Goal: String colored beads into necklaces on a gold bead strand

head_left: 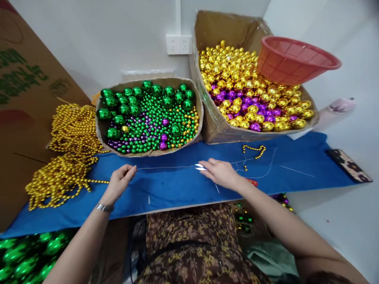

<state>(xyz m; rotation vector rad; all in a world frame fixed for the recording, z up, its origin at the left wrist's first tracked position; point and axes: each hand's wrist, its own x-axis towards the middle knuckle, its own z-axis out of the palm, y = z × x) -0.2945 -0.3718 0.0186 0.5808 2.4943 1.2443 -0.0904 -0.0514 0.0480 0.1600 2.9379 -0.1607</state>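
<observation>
A thin pale string (166, 168) runs nearly straight across the blue cloth between my two hands. One end is pinched between the thumb and fingers of my left hand (118, 181), which has a metal watch band on its wrist. My right hand (220, 172) closes on the string at the other side, its fingers pointing left. Two white pointed slivers show at those fingertips; I cannot tell whether they are nails or something held. Past the right hand, loose string leads to a short row of gold beads (260, 152). A small red object (252, 182) lies partly hidden by the right wrist.
Behind the hands stand a low carton (149, 153) of green, purple and gold beads and a taller carton (213, 132) of gold and purple ones. A red basket (296, 59) rests on the latter. Gold bead strands (59, 177) lie left, a phone (349, 165) right.
</observation>
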